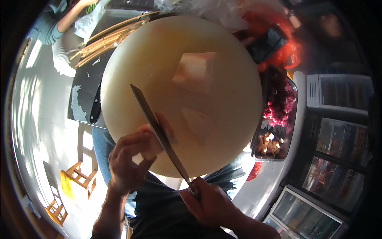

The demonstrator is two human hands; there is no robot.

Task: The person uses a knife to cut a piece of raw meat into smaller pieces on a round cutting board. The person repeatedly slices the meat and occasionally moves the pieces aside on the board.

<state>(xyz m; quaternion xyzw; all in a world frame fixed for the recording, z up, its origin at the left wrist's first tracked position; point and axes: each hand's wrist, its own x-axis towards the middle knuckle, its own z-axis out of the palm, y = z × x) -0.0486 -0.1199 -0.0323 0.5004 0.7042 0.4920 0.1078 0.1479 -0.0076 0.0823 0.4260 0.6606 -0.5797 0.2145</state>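
Observation:
A round, pale cutting board fills the space before me. My right hand grips the handle of a long-bladed knife near the board's front edge. Its blade slants up and left across the board, edge-on to me. My left hand is at the front left, with fingers and thumb around a pale pink piece of meat close beside the blade. Motion blurs this piece, and the blade partly covers it. Farther back lies a pale, blocky piece of meat. A thinner pale slice lies nearer me.
Right of the board is a metal tray with dark red meat and pale chunks. At left lie a black-handled knife and bamboo skewers. A red plastic bag sits back right. Another person's arm reaches in back left.

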